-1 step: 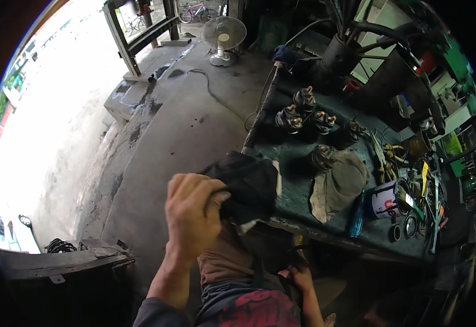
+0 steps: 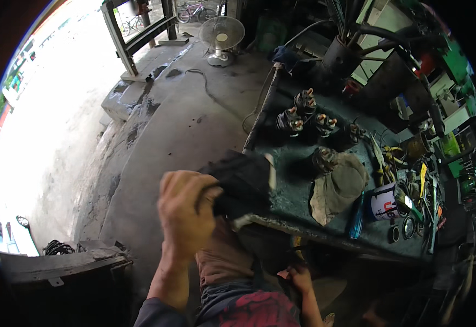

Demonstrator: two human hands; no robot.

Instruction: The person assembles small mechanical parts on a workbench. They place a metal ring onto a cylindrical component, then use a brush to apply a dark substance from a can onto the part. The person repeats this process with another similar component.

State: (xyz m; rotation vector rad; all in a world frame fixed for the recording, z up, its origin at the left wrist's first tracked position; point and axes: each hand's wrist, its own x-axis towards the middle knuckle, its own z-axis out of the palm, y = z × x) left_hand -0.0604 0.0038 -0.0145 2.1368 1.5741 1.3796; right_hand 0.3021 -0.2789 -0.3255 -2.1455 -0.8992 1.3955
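My left hand (image 2: 186, 204) is closed on the edge of a black cloth (image 2: 238, 180), which hangs over the near left corner of the dark workbench (image 2: 298, 196). A pale strip shows at the cloth's right side. Low beside my body, under the bench's front edge, my right hand (image 2: 299, 277) has its fingers curled together; what they hold, if anything, is lost in shadow. On the bench, nearest the black cloth, lies a grey-brown cloth (image 2: 338, 188) against a dark cylindrical part with copper-coloured terminals (image 2: 324, 159).
Several similar terminal-topped parts (image 2: 305, 101) stand farther back on the bench. To the right are a blue screwdriver (image 2: 356, 218), a white tin (image 2: 386, 201), a brush (image 2: 409, 204) and pliers (image 2: 379, 155). A fan (image 2: 221, 38) stands on the floor, its cable trailing toward the bench.
My left hand has shifted slightly left and toward me, drawing the black cloth along, so more of the bench's corner edge shows. My right hand stays about where it was.
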